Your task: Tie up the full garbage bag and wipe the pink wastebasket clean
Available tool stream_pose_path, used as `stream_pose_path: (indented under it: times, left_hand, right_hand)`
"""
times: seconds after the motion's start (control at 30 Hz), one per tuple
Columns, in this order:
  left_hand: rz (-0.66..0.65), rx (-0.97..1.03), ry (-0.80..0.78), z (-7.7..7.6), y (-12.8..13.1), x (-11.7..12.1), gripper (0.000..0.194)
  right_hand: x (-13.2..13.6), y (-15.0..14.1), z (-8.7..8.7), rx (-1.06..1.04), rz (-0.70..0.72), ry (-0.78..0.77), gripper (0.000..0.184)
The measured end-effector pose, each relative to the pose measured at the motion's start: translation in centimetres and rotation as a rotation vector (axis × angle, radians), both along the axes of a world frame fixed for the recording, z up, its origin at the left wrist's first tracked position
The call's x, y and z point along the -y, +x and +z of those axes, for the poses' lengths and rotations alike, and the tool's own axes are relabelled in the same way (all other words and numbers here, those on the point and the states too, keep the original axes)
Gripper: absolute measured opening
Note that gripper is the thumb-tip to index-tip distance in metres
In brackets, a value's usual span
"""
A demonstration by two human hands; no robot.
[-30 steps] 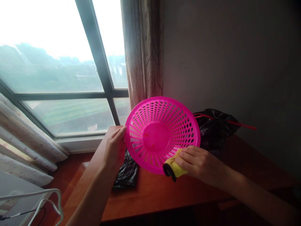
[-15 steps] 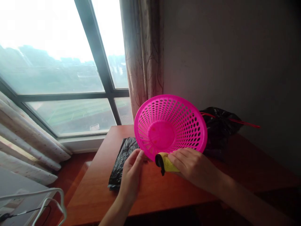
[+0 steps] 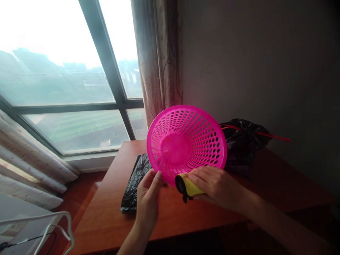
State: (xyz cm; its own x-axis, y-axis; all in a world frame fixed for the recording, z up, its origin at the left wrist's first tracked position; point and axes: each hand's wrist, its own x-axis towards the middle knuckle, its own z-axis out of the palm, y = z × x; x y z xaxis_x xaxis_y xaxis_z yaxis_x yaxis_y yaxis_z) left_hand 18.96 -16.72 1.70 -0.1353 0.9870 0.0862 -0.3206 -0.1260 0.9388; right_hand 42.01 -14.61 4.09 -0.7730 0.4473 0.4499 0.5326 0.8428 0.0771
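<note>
A round pink plastic basket [image 3: 186, 141] full of holes is held up on edge above the wooden table [image 3: 170, 216], its hollow side facing me. My left hand [image 3: 148, 196] grips its lower left rim with closed fingers. My right hand [image 3: 215, 186] is closed on a folded yellow cloth [image 3: 189, 187] with a black edge and presses it against the basket's lower rim.
A flat black plastic bag [image 3: 134, 184] lies on the table left of the basket. A tied black bag [image 3: 243, 141] with red string sits behind it by the wall. A window and curtain [image 3: 162, 63] stand at the back. A white wire rack [image 3: 50, 226] shows at lower left.
My left hand has moved from the basket's left rim down to its lower left rim. The basket has turned and shifted a little; the cloth stays at the lower edge.
</note>
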Motion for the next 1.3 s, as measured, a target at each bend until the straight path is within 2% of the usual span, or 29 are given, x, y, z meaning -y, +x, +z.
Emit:
stream_pose_path:
  times: [0.07, 0.17, 0.33, 0.5, 0.63, 0.67, 0.77, 0.83, 0.97, 1.03, 1.13, 1.3]
  left_hand:
    - [0.034, -0.024, 0.025, -0.1, -0.5, -0.6, 0.024]
    - [0.095, -0.173, 0.087, 0.0, -0.8, -1.2, 0.029]
    - [0.095, -0.377, 0.143, 0.8, -0.2, -1.5, 0.040]
    - [0.163, -0.433, 0.160, 0.9, 0.4, -1.4, 0.040]
    - [0.240, -0.448, 0.177, 0.4, 0.4, -1.5, 0.041]
    - [0.257, -0.445, 0.180, 0.3, 0.4, -1.6, 0.041]
    - [0.289, -0.435, 0.186, -0.1, 0.7, -1.8, 0.041]
    - [0.305, -0.419, 0.188, -0.1, 0.9, -1.9, 0.043]
    - [0.323, -0.382, 0.181, -0.3, 1.3, -2.1, 0.045]
    - [0.327, -0.391, 0.180, -0.5, 1.3, -2.1, 0.045]
    - [0.320, -0.434, 0.201, -1.0, 1.1, -2.2, 0.044]
    - [0.321, -0.448, 0.261, -1.7, 1.6, -2.3, 0.044]
  right_hand:
    - [-0.3, 1.4, -0.4, 0.028, 0.003, -0.057, 0.046]
    - [-0.9, 3.5, -1.0, 0.092, -0.045, -0.114, 0.045]
    - [-1.5, 5.2, -1.9, 0.146, -0.172, -0.087, 0.040]
    - [0.6, 4.3, -2.7, 0.049, -0.173, 0.024, 0.046]
    - [2.6, 4.2, -3.9, 0.068, -0.180, 0.012, 0.069]
    - [2.8, 4.4, -4.3, 0.099, -0.191, 0.015, 0.071]
    - [2.5, 5.3, -5.4, 0.196, -0.209, 0.089, 0.062]
    - [1.8, 5.9, -6.1, 0.221, -0.214, 0.166, 0.064]
    - [0.8, 6.1, -6.6, 0.142, -0.195, 0.212, 0.055]
    - [0.7, 5.8, -6.4, 0.088, -0.158, 0.144, 0.051]
    - [1.1, 5.2, -5.7, 0.037, -0.109, -0.037, 0.048]
    - [1.8, 2.5, -4.2, -0.129, -0.145, -0.399, 0.051]
